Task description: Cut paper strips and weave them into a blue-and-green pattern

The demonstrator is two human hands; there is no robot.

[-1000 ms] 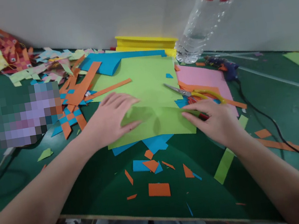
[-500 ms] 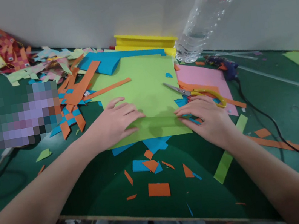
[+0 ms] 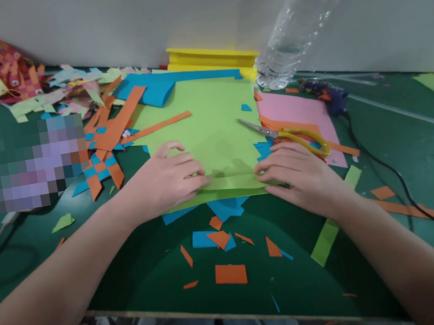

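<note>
A light green sheet of paper lies in front of me, its near edge turned up into a narrow folded strip. My left hand pinches the strip's left end, fingers curled in and thumb below. At the right end, my right hand grips the same fold between thumb and fingertips. Yellow-handled scissors rest just beyond my right hand, partly over the green sheet, blades pointing left. Both fingertips partly hide the fold's ends.
Woven orange and blue paper sits left of the sheet. A water bottle stands behind, near a glue gun with a black cord. Orange and blue scraps are scattered toward the table's front edge. A green strip lies under my right forearm.
The turned-up strip at the near edge has shifted toward me and now shows a lighter face. My left fingers have curled in and moved slightly down; the right hand has barely moved.
</note>
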